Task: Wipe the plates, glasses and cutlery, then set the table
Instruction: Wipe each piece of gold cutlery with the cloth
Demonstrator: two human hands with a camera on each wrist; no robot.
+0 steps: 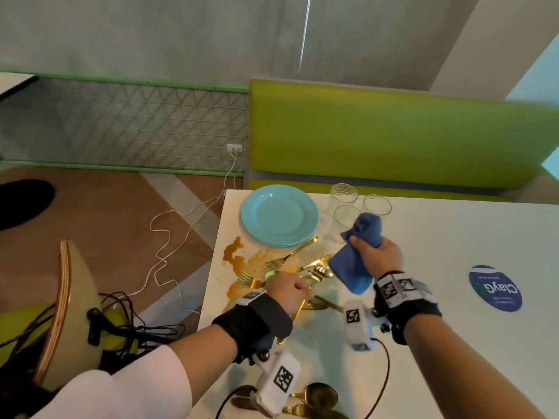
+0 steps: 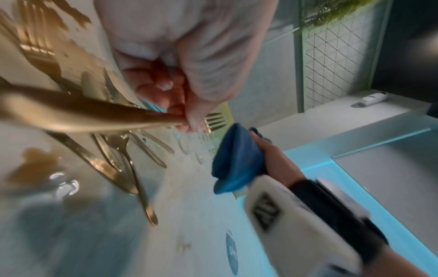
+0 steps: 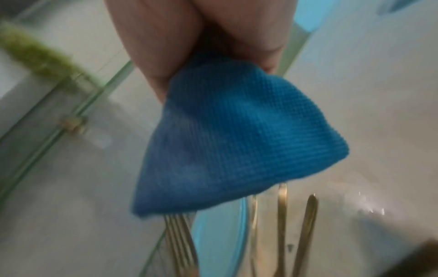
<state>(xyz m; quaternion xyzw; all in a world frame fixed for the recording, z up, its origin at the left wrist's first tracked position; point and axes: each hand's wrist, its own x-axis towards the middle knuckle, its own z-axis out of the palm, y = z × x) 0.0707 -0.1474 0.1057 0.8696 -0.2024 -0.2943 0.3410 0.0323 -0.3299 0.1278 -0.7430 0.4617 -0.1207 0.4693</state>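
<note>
The left hand (image 1: 289, 290) has its grip pinched around the handle of a gold metal piece of cutlery (image 2: 78, 114), fingertips (image 2: 180, 110) closed on its narrow end, with the hand over the near edge of the cutlery pile; which kind of utensil it is cannot be told through the blur. The right hand (image 1: 378, 257) holds a bunched blue knitted cloth (image 1: 354, 261) in a closed grip, raised above the white tabletop (image 1: 453, 243), the cloth hanging down toward the left. Just beneath and left of both hands, gold forks and spoons (image 1: 290, 261) lie scattered in a brown liquid spill (image 1: 239, 255). Farther away sits a stack of light blue round plates (image 1: 279, 214), and to its right three clear drinking glasses (image 1: 344, 196) stand close together. A round blue sticker (image 1: 496, 288) lies on the tabletop at the right.
</note>
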